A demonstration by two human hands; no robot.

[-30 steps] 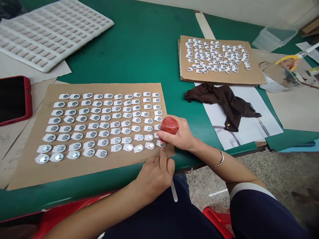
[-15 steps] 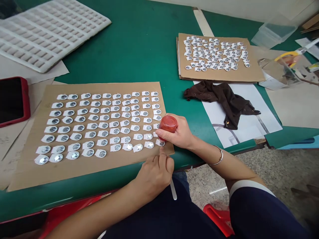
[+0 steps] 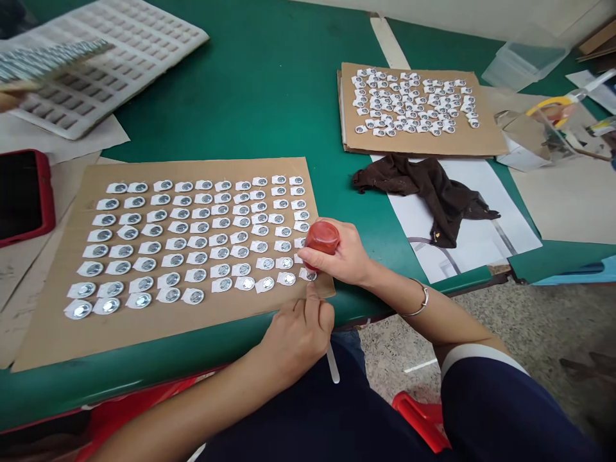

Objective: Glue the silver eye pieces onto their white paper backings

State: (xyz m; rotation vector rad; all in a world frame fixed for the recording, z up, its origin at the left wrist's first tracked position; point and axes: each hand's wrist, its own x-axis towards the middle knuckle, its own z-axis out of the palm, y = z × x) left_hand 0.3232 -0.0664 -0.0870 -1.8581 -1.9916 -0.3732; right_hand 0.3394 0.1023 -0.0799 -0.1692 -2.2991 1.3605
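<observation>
My right hand is wrapped round a red, round-topped object, over the right end of the cardboard sheet. Its lower end is hidden, so I cannot tell what kind of tool or bottle it is. Just below, my left hand is closed round a flat pale stick, whose end juts out toward my lap. The left index finger points at a small round silver piece on a white tab at the sheet's lower right corner. Rows of similar silver pieces cover the sheet.
A second cardboard stack bears more pieces at the back right. Near it lie a dark brown cloth and a clear plastic box. On the left are a red-cased phone, a white gridded tray and another person's hand.
At the far left, another person's hand has come in with a loaded flat board over the gridded tray. The view has shifted slightly; my two hands keep almost the same pose.
</observation>
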